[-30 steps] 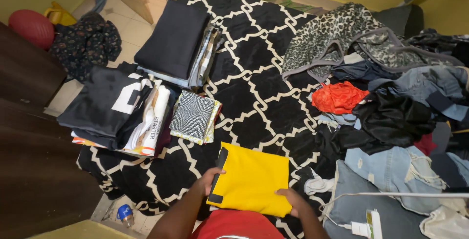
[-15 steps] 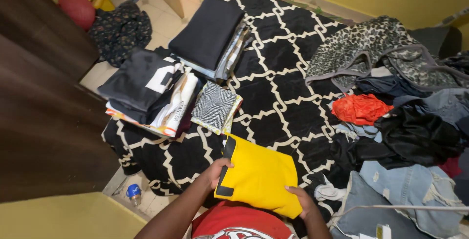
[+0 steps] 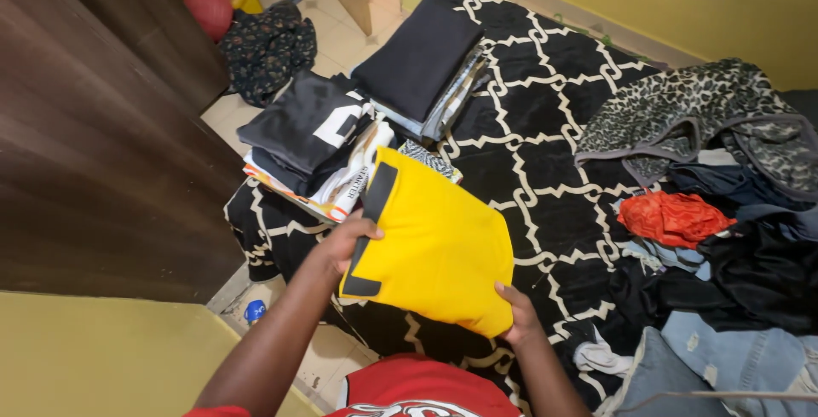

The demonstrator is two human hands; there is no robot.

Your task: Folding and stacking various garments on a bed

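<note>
A folded yellow garment [image 3: 439, 242] with a black stripe along its left edge is lifted above the bed. My left hand [image 3: 348, 242] grips its left edge by the stripe. Its lower right corner is pinched by my right hand [image 3: 518, 316]. Just beyond the garment, on the black and white patterned blanket [image 3: 545, 127], lies a stack of folded clothes [image 3: 311, 149] with a black and white top piece. A small zigzag-patterned folded piece [image 3: 433, 161] peeks out behind the yellow garment.
A second folded stack, dark on top [image 3: 422, 68], lies further up the bed. Unfolded clothes are heaped at the right: leopard print [image 3: 690, 115], orange [image 3: 673, 217], black and denim [image 3: 724, 370]. A dark wooden wardrobe [image 3: 94, 153] stands left. A red ball [image 3: 207, 6] sits on the floor.
Both hands have lifted the yellow garment off the blanket and carried it up and left toward the folded stack. The view has swung left, showing more wardrobe.
</note>
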